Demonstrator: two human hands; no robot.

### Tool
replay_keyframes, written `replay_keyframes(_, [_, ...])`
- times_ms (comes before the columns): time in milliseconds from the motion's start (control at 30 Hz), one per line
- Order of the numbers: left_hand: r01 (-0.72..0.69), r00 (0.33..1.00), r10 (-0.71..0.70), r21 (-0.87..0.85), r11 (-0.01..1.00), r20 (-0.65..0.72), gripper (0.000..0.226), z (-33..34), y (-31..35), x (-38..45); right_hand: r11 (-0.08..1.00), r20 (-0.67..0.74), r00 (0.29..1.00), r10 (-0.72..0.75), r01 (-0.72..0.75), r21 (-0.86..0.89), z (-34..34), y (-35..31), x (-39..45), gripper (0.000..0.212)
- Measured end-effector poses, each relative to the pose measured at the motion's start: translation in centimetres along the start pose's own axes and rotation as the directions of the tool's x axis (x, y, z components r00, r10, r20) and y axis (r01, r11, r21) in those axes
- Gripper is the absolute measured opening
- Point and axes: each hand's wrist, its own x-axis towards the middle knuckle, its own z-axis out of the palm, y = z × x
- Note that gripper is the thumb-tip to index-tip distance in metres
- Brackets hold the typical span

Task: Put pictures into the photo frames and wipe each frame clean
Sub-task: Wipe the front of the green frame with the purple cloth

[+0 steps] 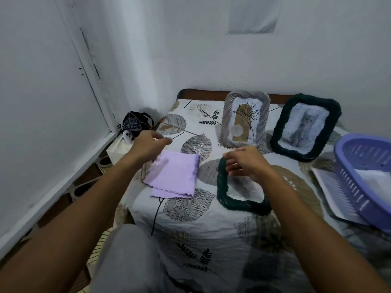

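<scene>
White-walled corner, bed (211,225) with leaf-print sheet taking up the centre and lower right of the head view. Purple cloth (174,176) is lying folded flat on the sheet just left of centre. Dark green frame (224,193) is lying flat at about 4 o'clock from the cloth, close beside it but not touching. Right hand (246,163) is hovering over the top edge of that frame, fingers curled with tips at the frame's upper left rim; motion blur, so cannot tell whether the grip is actually closed on the rim or only touching it. Left hand (148,144) is sitting above the cloth's 11 o'clock corner, fingers loosely curled and pointing right, grip holding nothing visible, not clearly touching the cloth. Grey ribbed frame (245,121) with a plant drawing is standing upright at 12 o'clock from the flat frame, leaning toward the wall. Second dark green frame (304,127) with a cat picture is standing tilted just right of it, at 2 o'clock from the right hand. Purple basket (364,176) is sitting at 3 o'clock on the bed edge, on top of white papers (330,193). Black bag (135,123) is resting in the corner at 10 o'clock, off the bed.
</scene>
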Motion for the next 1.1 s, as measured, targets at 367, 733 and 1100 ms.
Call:
replay_keyframes(367, [0.133, 0.941, -0.083, -0.134, 0.982, 0.33, 0.056, 13.1, 2.4, -3.8, 0.998, -0.27, 0.963, 0.01, -0.026, -0.055, -7.7, 5.5, -3.8, 0.019])
replay_keyframes(733, [0.184, 0.978, -0.106, -0.504, 0.844, 0.179, 0.046, 14.1, 3.4, -4.7, 0.896, -0.384, 0.922, 0.055, 0.124, 0.426, -6.9, 5.6, -3.2, 0.032])
replay_keyframes(1100, [0.132, 0.965, 0.054, -0.648, 0.75, 0.258, 0.019, 12.9, 3.5, -5.1, 0.616, -0.249, 0.961, -0.118, 0.268, 0.741, -7.5, 3.6, -3.9, 0.029])
